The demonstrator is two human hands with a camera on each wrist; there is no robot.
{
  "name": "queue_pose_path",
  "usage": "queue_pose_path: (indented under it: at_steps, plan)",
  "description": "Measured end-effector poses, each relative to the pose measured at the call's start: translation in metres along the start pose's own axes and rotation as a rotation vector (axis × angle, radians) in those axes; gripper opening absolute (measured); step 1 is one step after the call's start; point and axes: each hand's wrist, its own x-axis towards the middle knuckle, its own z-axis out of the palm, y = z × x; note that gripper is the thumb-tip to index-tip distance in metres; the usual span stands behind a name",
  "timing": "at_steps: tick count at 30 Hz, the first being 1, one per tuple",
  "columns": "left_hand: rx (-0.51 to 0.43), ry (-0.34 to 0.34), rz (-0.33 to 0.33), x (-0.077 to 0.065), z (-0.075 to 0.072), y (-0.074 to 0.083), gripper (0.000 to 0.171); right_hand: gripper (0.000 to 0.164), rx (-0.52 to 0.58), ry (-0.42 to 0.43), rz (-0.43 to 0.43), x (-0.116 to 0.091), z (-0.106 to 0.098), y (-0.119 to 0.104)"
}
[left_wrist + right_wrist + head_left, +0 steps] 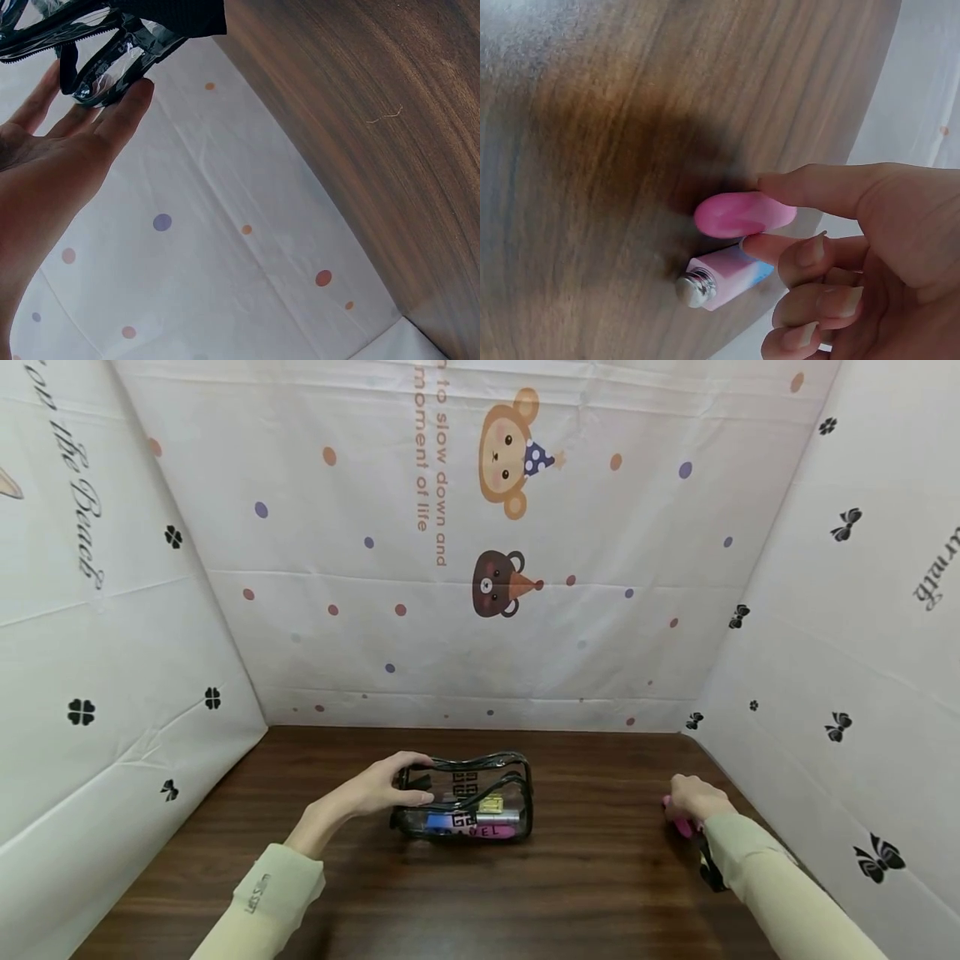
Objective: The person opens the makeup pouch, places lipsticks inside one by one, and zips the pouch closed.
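backdrop [431,585] "slow down", left sheet [127,643] "Beach"

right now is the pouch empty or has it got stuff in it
Not empty: a blue item, a yellow item and a pink item show through the clear pouch.

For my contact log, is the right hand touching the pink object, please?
Touching: the right wrist view shows the right hand pinching the pink object between thumb and forefinger.
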Motion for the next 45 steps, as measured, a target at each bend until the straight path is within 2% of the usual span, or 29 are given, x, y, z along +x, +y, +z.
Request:
queue_pose_path:
  at_steps: [7, 12, 21, 26, 33, 40, 45]
  plan:
    - [0.003, 0.001, 0.003, 0.000, 0.002, 0.000, 0.063, 0.044, 0.016, 0.037, -0.002, 0.003, 0.013, 0.004]
    - [-0.006, -0.001, 0.001, 0.000, 0.002, 0.000, 0.062, 0.048, 0.039, 0.054, -0.012, 0.004, 0.015, 0.003]
    - [0.001, 0.003, -0.004, 0.000, 0.002, -0.001, 0.062, 0.039, 0.066, 0.060, -0.030, 0.001, 0.007, -0.006]
    - [-0.007, 0.000, -0.012, -0.001, 0.002, -0.001, 0.062, 0.028, 0.068, 0.085, -0.051, 0.001, 0.000, -0.013]
    - [-0.015, -0.005, -0.018, -0.001, 0.001, 0.000, 0.061, 0.040, 0.060, 0.090, -0.065, 0.000, -0.006, -0.024]
    - [-0.016, -0.003, -0.016, 0.000, 0.002, 0.000, 0.062, 0.032, 0.007, 0.131, -0.088, 0.006, -0.015, -0.033]
    - [-0.009, -0.003, -0.020, 0.000, 0.001, 0.000, 0.062, 0.030, 0.041, 0.125, -0.091, 0.004, -0.020, -0.044]
